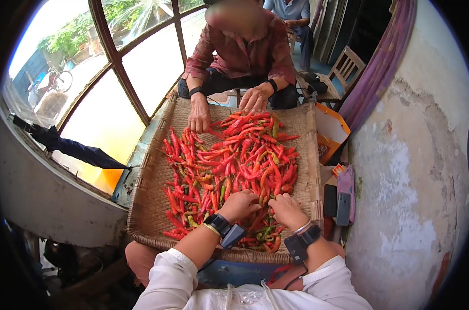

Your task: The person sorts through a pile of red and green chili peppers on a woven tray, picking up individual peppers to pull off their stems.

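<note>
Red chili peppers (pixel 234 170), with some orange and green ones among them, lie heaped on a woven tray (pixel 154 170). Just over the near part of the heap, my left hand (pixel 239 205) is closed, fingers curled inward toward the right one. A short gap separates it from my right hand (pixel 288 211), whose thumb and fingers are pinched together at a chili pepper. Whatever sits between the left fingertips is too small to make out. Both wrists carry dark strapped devices.
Across the tray sits another person (pixel 239 57), both hands at the far peppers. Behind them is a seated second person (pixel 294 23). A wooden chair (pixel 343 72), an orange-edged bag (pixel 331 126) and a phone (pixel 343 209) stand along the right. A folded umbrella (pixel 84 152) hangs left.
</note>
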The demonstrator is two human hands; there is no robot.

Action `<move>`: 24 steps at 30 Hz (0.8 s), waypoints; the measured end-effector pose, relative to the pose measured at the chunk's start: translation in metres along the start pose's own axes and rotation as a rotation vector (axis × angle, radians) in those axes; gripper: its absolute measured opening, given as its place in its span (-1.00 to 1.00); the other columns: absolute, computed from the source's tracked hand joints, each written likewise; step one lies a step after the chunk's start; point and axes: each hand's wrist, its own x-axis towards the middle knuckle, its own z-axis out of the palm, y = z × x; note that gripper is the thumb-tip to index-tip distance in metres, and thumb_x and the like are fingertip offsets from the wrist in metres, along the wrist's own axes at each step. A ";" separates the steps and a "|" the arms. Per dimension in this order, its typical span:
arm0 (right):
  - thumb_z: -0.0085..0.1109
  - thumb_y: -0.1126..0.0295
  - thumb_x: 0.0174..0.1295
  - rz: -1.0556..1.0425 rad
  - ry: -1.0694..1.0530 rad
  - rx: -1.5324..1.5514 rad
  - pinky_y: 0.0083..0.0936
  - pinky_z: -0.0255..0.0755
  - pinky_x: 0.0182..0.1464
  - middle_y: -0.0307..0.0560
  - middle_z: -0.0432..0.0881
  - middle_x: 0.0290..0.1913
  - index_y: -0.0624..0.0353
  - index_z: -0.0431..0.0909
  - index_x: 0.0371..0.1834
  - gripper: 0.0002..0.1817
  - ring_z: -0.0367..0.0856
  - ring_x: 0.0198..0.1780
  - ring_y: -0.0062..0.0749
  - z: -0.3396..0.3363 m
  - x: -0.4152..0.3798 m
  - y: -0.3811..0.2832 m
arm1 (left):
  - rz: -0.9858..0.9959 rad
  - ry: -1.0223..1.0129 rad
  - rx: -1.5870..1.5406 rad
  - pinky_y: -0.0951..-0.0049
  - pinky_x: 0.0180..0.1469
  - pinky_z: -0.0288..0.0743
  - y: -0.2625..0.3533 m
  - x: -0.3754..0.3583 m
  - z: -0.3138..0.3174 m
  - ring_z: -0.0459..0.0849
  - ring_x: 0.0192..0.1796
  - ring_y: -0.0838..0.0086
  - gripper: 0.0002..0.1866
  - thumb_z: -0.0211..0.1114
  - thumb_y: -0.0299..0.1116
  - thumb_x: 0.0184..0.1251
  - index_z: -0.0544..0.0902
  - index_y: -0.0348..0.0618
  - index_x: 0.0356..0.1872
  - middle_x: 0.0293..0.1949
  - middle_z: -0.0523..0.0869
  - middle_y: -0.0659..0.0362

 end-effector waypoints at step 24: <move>0.16 0.45 -0.01 -0.095 0.351 0.573 -0.33 0.42 -0.30 0.05 0.57 -0.40 0.17 0.45 -0.15 -0.70 0.56 -0.32 -0.05 -0.039 0.005 -0.009 | -0.146 0.241 -0.669 0.65 -0.54 0.34 0.022 -0.004 -0.033 0.44 -0.57 0.74 -0.77 0.05 -0.31 0.35 0.61 -0.25 -0.30 -0.59 0.55 0.31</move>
